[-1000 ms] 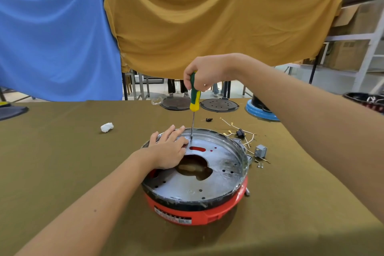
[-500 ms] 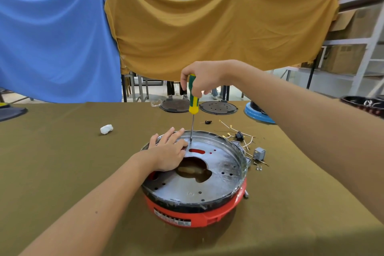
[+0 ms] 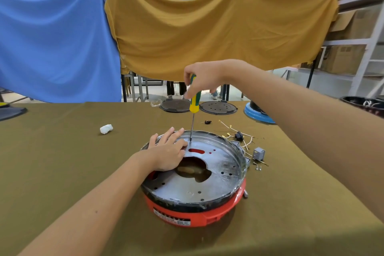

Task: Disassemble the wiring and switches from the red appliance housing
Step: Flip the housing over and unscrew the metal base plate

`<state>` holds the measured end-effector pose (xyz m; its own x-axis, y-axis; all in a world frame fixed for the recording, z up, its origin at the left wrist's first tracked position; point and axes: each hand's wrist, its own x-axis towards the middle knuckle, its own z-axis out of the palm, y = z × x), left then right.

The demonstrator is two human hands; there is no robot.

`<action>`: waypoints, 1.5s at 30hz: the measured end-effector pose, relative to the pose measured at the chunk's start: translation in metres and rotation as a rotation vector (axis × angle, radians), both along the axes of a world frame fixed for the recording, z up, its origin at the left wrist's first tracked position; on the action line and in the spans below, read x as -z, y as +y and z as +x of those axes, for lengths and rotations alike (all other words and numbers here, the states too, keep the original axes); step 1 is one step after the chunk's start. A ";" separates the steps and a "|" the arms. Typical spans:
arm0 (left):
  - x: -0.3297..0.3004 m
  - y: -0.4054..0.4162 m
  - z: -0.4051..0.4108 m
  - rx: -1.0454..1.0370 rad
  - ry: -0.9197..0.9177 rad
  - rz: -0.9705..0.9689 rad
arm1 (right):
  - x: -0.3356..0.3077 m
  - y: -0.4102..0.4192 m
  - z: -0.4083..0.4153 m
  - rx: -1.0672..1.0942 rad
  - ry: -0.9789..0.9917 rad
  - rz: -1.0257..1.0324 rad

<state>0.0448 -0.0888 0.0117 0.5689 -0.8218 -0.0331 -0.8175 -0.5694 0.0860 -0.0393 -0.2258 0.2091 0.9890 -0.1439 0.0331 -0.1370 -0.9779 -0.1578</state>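
Fingers of the right hand (image 3: 204, 80) are curling round the upright screwdriver (image 3: 193, 104) while the left hand (image 3: 168, 153), fingers flat, is pressing on the metal plate (image 3: 218, 164) topping the red housing (image 3: 199, 213) on the table (image 3: 62, 162), which is looking rigid, light, best steadied by its rim.

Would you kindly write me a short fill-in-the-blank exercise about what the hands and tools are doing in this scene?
1. The right hand grips a ____ by its green and yellow handle.
2. The left hand rests flat on the ____ plate inside the housing.
3. The housing's colour is ____.
4. The loose wires lie on the table to the ____ of the housing.

Missing words: screwdriver; metal; red; right
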 end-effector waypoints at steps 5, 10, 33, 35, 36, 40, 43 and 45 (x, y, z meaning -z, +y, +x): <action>0.000 0.000 -0.001 -0.004 -0.006 0.003 | 0.006 -0.001 0.007 0.140 -0.107 -0.390; -0.001 0.001 -0.003 -0.006 -0.005 0.004 | -0.001 -0.001 0.000 -0.080 -0.005 0.105; 0.000 0.000 0.000 0.001 -0.006 0.016 | 0.011 -0.014 0.004 0.078 -0.126 -0.279; 0.000 0.000 -0.001 -0.002 -0.008 0.011 | 0.011 -0.018 0.003 -0.027 -0.141 -0.153; -0.001 0.000 -0.001 -0.004 -0.007 0.007 | 0.011 -0.019 0.001 -0.082 -0.136 -0.010; -0.001 0.001 -0.001 -0.004 0.000 0.015 | 0.008 -0.020 -0.007 -0.152 -0.085 0.203; -0.002 0.001 -0.002 -0.001 0.002 0.023 | 0.010 -0.019 -0.005 -0.006 -0.098 -0.020; -0.003 0.001 -0.003 -0.002 -0.001 0.027 | 0.013 -0.022 -0.004 0.021 -0.126 -0.090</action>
